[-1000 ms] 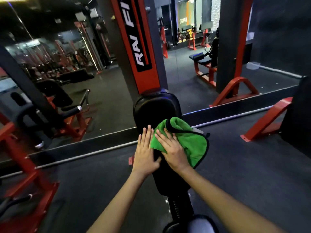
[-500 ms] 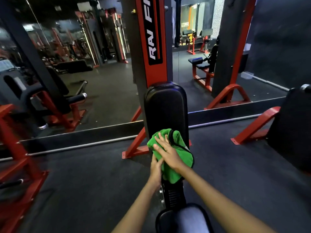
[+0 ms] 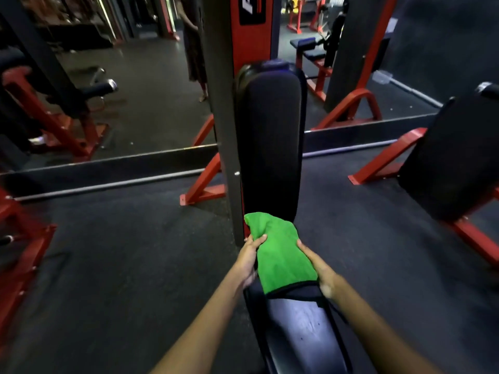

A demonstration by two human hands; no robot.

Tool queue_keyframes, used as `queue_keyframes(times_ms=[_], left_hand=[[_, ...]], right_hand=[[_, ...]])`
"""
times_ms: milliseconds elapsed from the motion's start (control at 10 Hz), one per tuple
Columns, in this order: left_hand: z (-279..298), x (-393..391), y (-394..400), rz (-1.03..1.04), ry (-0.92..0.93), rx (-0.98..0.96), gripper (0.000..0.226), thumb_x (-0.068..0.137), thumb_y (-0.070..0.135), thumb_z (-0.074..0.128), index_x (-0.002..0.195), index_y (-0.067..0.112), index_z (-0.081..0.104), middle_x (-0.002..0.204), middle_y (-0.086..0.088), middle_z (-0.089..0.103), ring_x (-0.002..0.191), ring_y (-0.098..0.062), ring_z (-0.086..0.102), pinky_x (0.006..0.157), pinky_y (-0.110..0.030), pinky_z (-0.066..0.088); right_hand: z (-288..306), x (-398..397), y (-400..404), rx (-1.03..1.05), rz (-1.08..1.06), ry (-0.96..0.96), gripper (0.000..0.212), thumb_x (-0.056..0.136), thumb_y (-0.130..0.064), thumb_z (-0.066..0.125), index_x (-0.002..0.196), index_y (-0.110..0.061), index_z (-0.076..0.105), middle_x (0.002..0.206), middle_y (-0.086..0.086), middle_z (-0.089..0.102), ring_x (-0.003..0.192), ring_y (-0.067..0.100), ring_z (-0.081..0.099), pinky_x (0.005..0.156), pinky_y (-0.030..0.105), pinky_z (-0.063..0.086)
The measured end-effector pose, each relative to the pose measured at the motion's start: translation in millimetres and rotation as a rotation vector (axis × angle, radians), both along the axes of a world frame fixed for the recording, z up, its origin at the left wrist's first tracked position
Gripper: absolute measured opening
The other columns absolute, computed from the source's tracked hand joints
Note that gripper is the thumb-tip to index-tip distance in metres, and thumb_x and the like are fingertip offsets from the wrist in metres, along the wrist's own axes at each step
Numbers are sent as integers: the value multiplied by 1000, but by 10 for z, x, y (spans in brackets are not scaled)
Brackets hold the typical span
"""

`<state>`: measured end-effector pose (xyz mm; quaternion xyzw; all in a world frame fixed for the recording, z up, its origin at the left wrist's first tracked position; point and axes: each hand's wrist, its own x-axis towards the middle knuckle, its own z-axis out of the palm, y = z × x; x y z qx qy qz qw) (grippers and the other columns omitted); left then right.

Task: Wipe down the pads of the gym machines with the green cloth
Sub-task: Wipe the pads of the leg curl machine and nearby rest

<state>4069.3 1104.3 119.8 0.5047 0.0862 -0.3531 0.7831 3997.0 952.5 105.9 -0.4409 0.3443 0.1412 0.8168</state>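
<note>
Gripping the green cloth, both hands apparently hide curled fingers beneath it.

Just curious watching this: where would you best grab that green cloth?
By its two long side edges, one hand from each side, as the left hand and right hand do: the green microfibre cloth lies draped lengthwise over the narrow black padded seat.

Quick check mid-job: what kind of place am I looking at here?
A gym, most likely its machine area: a padded black backrest on a red-and-black machine upright, red steel frames on dark rubber flooring, and a wall mirror.
</note>
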Motion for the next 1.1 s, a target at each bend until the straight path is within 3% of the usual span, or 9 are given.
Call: queue_keyframes(times_ms=[200,300,500,600,700,800,900,1000,1100], left_hand=[[-531,-415,271,-133,211,63,30,97,24,49,118,6,59,101,-13,72,86,-24,71,71,-37,59],[-801,-719,390,-188,166,194,37,89,22,63,123,11,53,111,-9,69,99,-22,68,78,-34,57],[-1231,-1527,478,-166,-59,460,81,77,-7,72,133,28,25,121,-6,55,108,-20,58,81,-14,49],[-1474,-1857,434,-181,-241,529,84,73,-3,72,127,51,36,137,0,41,132,-20,39,98,-5,31],[-1820,-2111,328,-179,-223,634,114,78,-5,69,99,89,9,133,5,38,130,-11,34,94,4,22],[-1920,-2296,250,-250,-245,710,116,81,-2,67,102,90,0,133,4,31,130,-9,32,92,7,17],[-1864,-2450,146,-288,-269,813,79,87,5,63,142,45,23,144,-2,28,129,-16,43,95,-5,27],[-1954,-2588,45,-245,-269,900,72,89,11,60,149,22,22,151,1,23,120,-21,54,89,-20,38],[-1951,-2691,49,-166,-265,945,76,92,12,57,148,25,7,155,4,23,132,-19,42,87,-9,28]], right_hand=[[-437,-506,245,-8,-58,79,35,83,-10,63,115,1,63,100,19,71,84,28,71,76,38,58],[-577,-717,266,-170,-70,66,28,85,5,58,112,-3,60,84,11,74,71,22,72,57,30,57],[-853,-1150,345,-419,53,152,53,63,9,71,113,-2,57,64,-4,71,56,6,66,49,18,50],[-1050,-1329,298,-569,142,171,65,54,5,72,117,3,57,69,-3,71,62,10,64,53,15,48],[-1231,-1493,247,-749,258,150,66,62,11,74,123,-6,54,106,12,67,88,21,59,67,19,45],[-1362,-1597,222,-1036,461,102,67,74,3,66,135,-11,45,123,8,59,103,19,55,81,24,41],[-1561,-1631,298,-1462,708,29,69,72,-20,63,137,-18,41,130,10,55,114,31,54,88,42,48],[-1673,-1566,529,-1521,981,-42,62,76,-57,38,133,-35,45,135,5,55,117,37,56,81,56,50],[-1834,-1505,685,-1456,1139,27,94,63,-85,-17,145,-52,14,160,-9,4,146,36,-3,105,72,9]])
